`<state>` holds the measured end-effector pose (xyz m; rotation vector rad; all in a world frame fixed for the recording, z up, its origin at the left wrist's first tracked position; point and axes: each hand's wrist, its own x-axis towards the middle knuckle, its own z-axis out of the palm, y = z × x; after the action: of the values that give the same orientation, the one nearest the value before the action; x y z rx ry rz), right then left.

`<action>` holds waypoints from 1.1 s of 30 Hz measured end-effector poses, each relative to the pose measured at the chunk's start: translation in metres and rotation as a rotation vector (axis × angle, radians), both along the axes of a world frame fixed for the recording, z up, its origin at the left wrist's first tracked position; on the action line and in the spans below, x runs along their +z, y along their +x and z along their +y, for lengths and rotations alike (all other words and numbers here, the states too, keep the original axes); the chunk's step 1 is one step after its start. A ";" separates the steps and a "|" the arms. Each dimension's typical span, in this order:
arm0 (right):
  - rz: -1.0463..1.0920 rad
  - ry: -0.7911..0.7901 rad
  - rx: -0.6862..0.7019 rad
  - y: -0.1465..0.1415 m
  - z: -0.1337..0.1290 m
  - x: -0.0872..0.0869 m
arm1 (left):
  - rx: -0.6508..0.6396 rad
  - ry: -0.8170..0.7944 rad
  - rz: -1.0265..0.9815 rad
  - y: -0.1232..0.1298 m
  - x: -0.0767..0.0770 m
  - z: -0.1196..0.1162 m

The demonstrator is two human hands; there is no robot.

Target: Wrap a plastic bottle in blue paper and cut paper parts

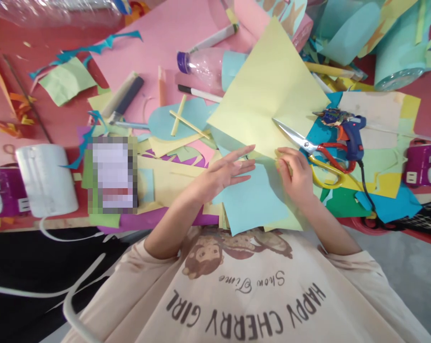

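Note:
My left hand (231,169) has its fingers stretched out and apart, over the edge where a pale yellow sheet of paper (268,90) meets a light blue sheet (253,205). My right hand (294,174) is closed, thumb and fingertips drawn together near the yellow sheet's lower edge; what they pinch, if anything, is too small to name. Right beside that hand lie scissors (310,146) with one red and one yellow handle, blades resting on the yellow sheet. Beyond them is a blue hot glue gun (354,136).
A plastic bottle (204,66) with a purple cap lies behind the yellow sheet. At left are a blurred phone (115,174), a white zipped case (47,181) and a box cutter (127,97). Paper scraps and markers cover the red table (8,90). A blue-wrapped container (401,57) lies far right.

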<state>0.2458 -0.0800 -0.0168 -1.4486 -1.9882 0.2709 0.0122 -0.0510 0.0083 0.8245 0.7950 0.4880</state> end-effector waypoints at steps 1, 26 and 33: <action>0.009 0.000 0.005 0.001 0.000 0.001 | -0.010 0.005 -0.009 0.001 -0.002 0.000; -0.324 -0.019 -0.237 0.071 0.017 0.015 | 0.283 -0.006 -0.098 0.009 0.003 -0.059; -0.332 -0.127 -0.240 0.079 0.015 0.011 | -0.039 -0.024 -0.178 -0.025 -0.003 -0.118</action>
<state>0.3251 -0.0649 -0.0054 -1.8978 -2.0525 0.0532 -0.0129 -0.1687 0.0051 0.7614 0.6182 0.5084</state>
